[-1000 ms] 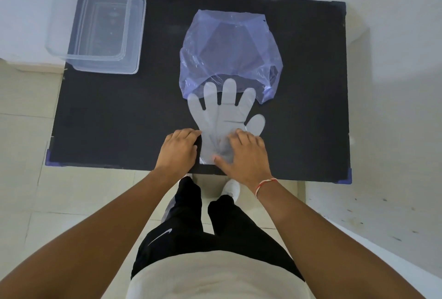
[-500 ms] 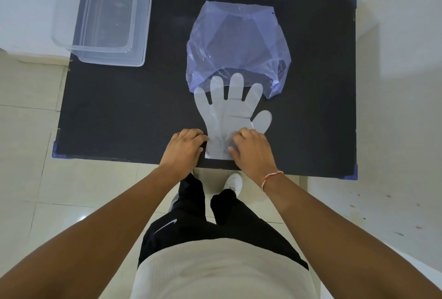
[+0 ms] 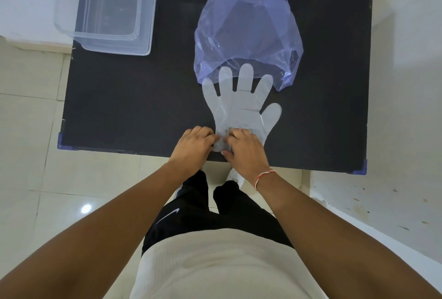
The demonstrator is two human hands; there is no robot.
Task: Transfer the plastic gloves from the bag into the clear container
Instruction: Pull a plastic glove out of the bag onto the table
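From the head view, your left hand (image 3: pixel 193 146) and right hand (image 3: pixel 244 149) were both curled at the cuff of the plastic gloves (image 3: pixel 241 104), fingers pinching and crumpling the film there. The glove fingertips lay just inside the mouth of the bag (image 3: pixel 246 33). You did well to gather from the cuff; bunching it tightly would make the carry to the clear container (image 3: pixel 148 11), well apart at the table's (image 3: pixel 124 97) far-left corner, easier.
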